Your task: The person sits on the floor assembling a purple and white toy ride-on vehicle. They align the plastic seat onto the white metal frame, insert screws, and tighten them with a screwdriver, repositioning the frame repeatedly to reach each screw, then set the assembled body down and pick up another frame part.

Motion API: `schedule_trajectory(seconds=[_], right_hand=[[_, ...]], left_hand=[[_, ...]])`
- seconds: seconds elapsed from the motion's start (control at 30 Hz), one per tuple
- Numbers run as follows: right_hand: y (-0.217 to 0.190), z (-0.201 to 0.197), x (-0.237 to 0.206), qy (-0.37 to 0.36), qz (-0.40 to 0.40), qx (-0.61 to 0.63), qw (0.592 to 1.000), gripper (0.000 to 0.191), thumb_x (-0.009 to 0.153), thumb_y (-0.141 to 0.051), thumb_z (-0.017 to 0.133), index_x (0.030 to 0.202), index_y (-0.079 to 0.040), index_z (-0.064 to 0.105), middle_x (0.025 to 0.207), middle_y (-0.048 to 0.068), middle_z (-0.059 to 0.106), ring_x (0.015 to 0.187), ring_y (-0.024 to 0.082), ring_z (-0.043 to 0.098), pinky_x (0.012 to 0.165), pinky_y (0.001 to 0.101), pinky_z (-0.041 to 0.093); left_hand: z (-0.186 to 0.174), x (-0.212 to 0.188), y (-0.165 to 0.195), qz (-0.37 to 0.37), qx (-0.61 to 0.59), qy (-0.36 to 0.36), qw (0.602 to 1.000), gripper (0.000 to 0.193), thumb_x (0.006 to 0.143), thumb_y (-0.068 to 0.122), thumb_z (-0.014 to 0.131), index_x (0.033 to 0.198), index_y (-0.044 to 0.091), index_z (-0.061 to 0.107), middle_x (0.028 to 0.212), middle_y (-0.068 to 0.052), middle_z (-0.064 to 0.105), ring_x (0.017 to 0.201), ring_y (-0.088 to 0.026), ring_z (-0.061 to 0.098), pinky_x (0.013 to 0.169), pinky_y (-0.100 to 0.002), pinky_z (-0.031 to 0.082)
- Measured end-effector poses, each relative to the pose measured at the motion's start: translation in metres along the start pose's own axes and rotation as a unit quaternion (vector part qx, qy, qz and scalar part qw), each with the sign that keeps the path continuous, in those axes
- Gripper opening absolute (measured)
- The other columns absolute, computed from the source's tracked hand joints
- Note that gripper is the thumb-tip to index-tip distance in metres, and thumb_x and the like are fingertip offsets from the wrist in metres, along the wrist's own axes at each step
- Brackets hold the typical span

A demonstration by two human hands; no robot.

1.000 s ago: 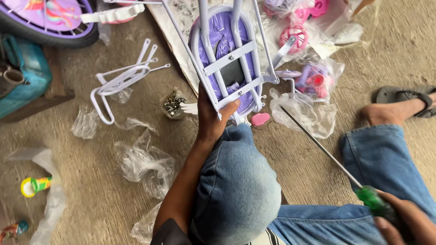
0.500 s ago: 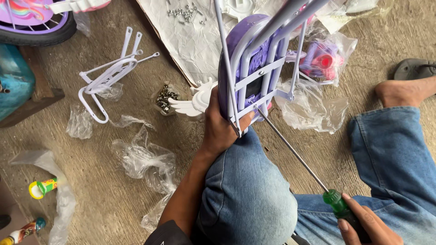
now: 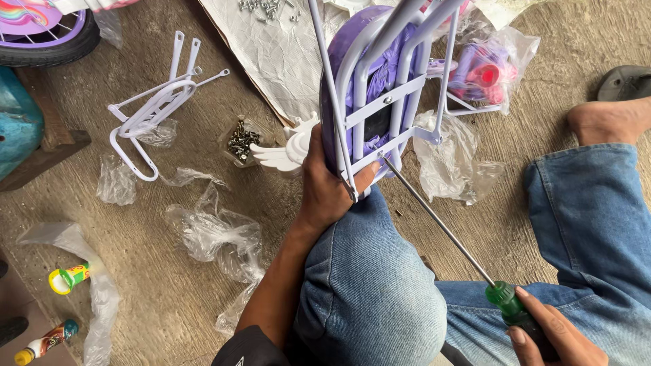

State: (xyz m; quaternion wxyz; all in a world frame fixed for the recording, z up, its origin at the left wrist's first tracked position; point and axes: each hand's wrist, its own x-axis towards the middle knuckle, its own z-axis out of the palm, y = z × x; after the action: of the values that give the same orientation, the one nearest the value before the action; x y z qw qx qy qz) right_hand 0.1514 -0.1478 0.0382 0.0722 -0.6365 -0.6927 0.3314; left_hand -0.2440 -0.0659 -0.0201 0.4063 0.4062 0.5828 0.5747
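Against the left hand (image 3: pixel 325 190) — purple rack (image 3: pixel 380 102), screwdriver (image 3: pixel 441 227) touching.

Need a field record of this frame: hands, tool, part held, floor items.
left hand: left hand grips the lower edge of the purple plastic seat with lilac metal rack, propped on the knee
right hand: right hand holds the long green-handled screwdriver by its handle
tool tip: on the rack's lower crossbar
floor left: white metal wire bracket; clear bag of dark screws; crumpled clear plastic wrap
floor right: bagged pink and purple plastic parts
top left: purple-rimmed small bicycle wheel
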Motion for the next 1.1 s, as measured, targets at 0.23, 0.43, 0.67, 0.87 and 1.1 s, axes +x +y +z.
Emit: schedule_trajectory(seconds=[0.23, 0.43, 0.67, 0.87, 1.1], right_hand=[[0.004, 0.001, -0.005, 0.005, -0.003, -0.004, 1.000, 0.055, 0.078, -0.009, 0.077, 0.132, -0.007, 0.068, 0.105, 0.015, 0.078, 0.098, 0.021, 0.077, 0.087, 0.0323, 0.061], [0.006, 0.002, -0.007, 0.013, 0.001, 0.031, 0.999, 0.052, 0.081, -0.008, 0.075, 0.133, -0.006, 0.067, 0.104, 0.017, 0.077, 0.094, 0.020, 0.078, 0.087, 0.0321, 0.062], [0.001, 0.001, -0.006, 0.018, -0.015, 0.013, 1.000, 0.052, 0.081, -0.010, 0.075, 0.132, -0.005, 0.067, 0.105, 0.017, 0.077, 0.097, 0.022, 0.077, 0.087, 0.0323, 0.060], [-0.005, 0.002, -0.007, 0.030, -0.019, 0.041, 0.999, 0.048, 0.083, -0.012, 0.075, 0.131, -0.005, 0.068, 0.104, 0.016, 0.077, 0.095, 0.021, 0.077, 0.088, 0.0319, 0.061], [0.004, -0.002, -0.009, -0.008, 0.037, 0.007, 0.999, 0.050, 0.082, -0.010, 0.074, 0.131, -0.003, 0.068, 0.101, 0.017, 0.078, 0.090, 0.023, 0.078, 0.085, 0.0346, 0.062]], left_hand=[[-0.001, 0.000, 0.001, 0.008, 0.004, -0.002, 1.000, 0.067, 0.087, 0.013, 0.079, 0.139, -0.004, 0.040, 0.118, -0.019, 0.066, 0.106, -0.024, 0.072, 0.092, -0.038, 0.063], [0.000, -0.001, 0.002, 0.007, -0.003, 0.001, 1.000, 0.068, 0.087, 0.014, 0.078, 0.139, -0.004, 0.039, 0.119, -0.019, 0.065, 0.106, -0.024, 0.072, 0.091, -0.038, 0.063], [0.001, -0.002, 0.001, 0.024, 0.020, 0.001, 1.000, 0.068, 0.087, 0.014, 0.079, 0.139, -0.005, 0.039, 0.118, -0.019, 0.064, 0.107, -0.025, 0.072, 0.091, -0.038, 0.063], [0.002, -0.002, 0.003, 0.035, 0.035, 0.000, 0.999, 0.067, 0.088, 0.013, 0.079, 0.140, -0.003, 0.041, 0.119, -0.018, 0.066, 0.107, -0.026, 0.073, 0.093, -0.038, 0.062], [0.004, -0.004, 0.005, 0.008, 0.045, 0.006, 0.999, 0.070, 0.084, 0.012, 0.079, 0.142, -0.002, 0.042, 0.115, -0.018, 0.068, 0.102, -0.025, 0.074, 0.090, -0.040, 0.062]])
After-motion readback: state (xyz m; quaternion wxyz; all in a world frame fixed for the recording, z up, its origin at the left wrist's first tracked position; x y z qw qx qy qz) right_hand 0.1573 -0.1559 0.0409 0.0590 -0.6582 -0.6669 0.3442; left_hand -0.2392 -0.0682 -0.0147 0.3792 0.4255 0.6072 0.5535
